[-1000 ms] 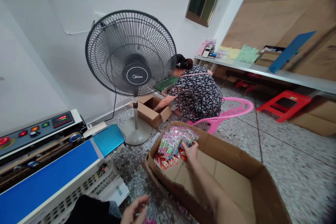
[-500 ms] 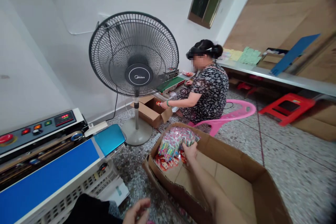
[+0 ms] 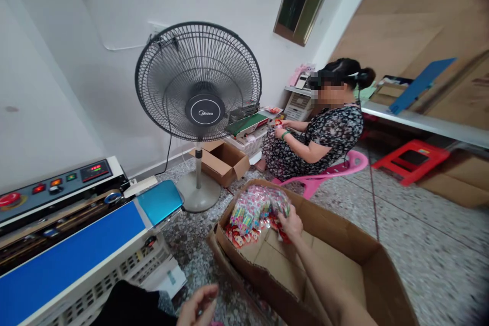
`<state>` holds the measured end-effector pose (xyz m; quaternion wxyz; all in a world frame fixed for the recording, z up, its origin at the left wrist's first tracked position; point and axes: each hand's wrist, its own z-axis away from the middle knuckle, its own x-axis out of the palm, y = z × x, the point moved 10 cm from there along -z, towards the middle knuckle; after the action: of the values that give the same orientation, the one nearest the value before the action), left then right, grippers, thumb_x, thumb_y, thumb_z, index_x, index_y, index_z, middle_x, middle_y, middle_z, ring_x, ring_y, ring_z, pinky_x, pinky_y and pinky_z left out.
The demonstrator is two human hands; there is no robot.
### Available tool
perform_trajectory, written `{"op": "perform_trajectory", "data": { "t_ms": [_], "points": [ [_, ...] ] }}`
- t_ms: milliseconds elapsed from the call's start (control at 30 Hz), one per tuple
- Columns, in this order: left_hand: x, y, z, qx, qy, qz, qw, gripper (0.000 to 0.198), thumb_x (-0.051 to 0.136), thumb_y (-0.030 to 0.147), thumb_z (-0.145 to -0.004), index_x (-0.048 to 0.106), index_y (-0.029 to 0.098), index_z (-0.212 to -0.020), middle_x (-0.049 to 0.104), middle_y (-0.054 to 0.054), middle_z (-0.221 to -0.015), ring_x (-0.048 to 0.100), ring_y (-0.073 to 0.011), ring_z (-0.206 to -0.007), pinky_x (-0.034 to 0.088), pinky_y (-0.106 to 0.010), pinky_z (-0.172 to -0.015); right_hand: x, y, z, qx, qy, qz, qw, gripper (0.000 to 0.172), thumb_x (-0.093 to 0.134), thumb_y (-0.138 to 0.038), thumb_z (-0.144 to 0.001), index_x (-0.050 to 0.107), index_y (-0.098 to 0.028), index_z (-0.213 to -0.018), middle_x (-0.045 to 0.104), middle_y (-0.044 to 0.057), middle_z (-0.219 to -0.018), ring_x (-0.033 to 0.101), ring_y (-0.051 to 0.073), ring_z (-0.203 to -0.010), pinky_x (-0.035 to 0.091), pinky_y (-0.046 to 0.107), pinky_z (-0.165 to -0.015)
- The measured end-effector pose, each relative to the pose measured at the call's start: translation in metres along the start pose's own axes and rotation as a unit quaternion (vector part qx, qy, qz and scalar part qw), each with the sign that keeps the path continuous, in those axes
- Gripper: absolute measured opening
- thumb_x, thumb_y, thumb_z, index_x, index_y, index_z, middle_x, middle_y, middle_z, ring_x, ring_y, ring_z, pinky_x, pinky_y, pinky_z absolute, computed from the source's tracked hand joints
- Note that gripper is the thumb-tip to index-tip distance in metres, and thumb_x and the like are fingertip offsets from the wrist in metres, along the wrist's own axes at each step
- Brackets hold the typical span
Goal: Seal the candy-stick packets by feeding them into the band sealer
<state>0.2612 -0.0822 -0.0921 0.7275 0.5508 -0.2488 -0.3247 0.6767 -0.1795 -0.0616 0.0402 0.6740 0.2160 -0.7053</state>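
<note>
My right hand (image 3: 292,224) reaches into a large open cardboard box (image 3: 344,244) on the floor and rests closed on a stack of colourful candy packets (image 3: 255,209) piled in the box's far left corner. Red-printed packets (image 3: 240,238) lie under that stack. My left hand (image 3: 196,305) hovers low at the bottom edge, near my dark-clothed knee; its fingers are curled, and whether they hold anything I cannot make out.
A standing fan (image 3: 198,107) is on the floor ahead. A sealing machine with a blue belt (image 3: 72,249) sits at left on a white crate. A seated person in a floral dress (image 3: 317,137) works on a pink chair beside a small carton (image 3: 221,160). Red stool (image 3: 410,158) at right.
My right hand has shifted slightly right along the packet stack. The seated person has straightened up from the small carton and turned to the conveyor beside them. The view has drifted.
</note>
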Motion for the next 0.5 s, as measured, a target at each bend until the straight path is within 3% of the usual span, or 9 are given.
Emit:
{"op": "perform_trajectory", "data": {
  "t_ms": [300, 500],
  "points": [
    [0.006, 0.026, 0.002, 0.01, -0.021, 0.008, 1.0, 0.039, 0.057, 0.048, -0.07, 0.064, 0.021, -0.097, 0.067, -0.009, -0.099, 0.059, -0.0224, -0.093, 0.045, -0.032, -0.084, -0.033, 0.029, 0.012, 0.0, 0.054, -0.18, 0.982, 0.048, 0.049, -0.056, -0.064, 0.051, -0.021, -0.097, 0.062, 0.002, -0.077, 0.059, 0.022, -0.072, 0.042, 0.028, -0.063],
    [0.004, 0.041, -0.001, 0.025, -0.011, 0.028, 0.999, 0.037, 0.057, 0.048, -0.069, 0.064, 0.021, -0.094, 0.067, -0.008, -0.096, 0.059, -0.0226, -0.093, 0.045, -0.033, -0.084, -0.059, 0.044, 0.01, 0.016, 0.103, -0.281, 0.954, 0.054, 0.055, -0.055, -0.058, 0.053, -0.017, -0.096, 0.063, 0.006, -0.082, 0.058, 0.023, -0.076, 0.044, 0.032, -0.07]
  ]
}}
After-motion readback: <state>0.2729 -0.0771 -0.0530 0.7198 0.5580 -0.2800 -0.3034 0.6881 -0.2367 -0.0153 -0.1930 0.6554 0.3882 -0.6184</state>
